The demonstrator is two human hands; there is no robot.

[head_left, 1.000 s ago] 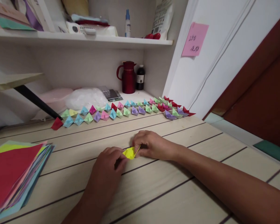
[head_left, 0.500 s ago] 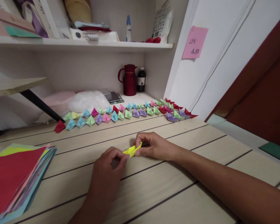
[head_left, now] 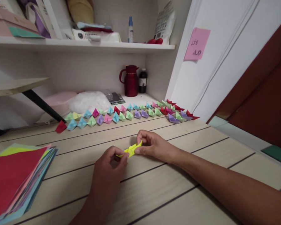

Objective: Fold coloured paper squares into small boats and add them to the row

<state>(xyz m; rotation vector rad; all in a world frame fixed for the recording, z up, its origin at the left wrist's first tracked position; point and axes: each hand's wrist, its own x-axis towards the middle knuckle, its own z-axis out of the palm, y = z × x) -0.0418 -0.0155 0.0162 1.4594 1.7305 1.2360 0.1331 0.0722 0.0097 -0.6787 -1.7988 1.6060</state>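
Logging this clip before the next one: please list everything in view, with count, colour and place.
table: one, pale wood planks, foreground
fold: one, yellow, centre, pinched at both ends
boats: many, mixed colours, two rows along the table's far edge
sheets: one stack, red on top, table's left
jug: one, dark red, back alcove
bottle: one, dark, right of the jug
bag: one, whitish, left of the jug
note: one, pink, stuck up at right
shelf: one, white, above, laden with blurred goods
left hand: fingers shut on the fold's left end
right hand: fingers shut on the fold's right end
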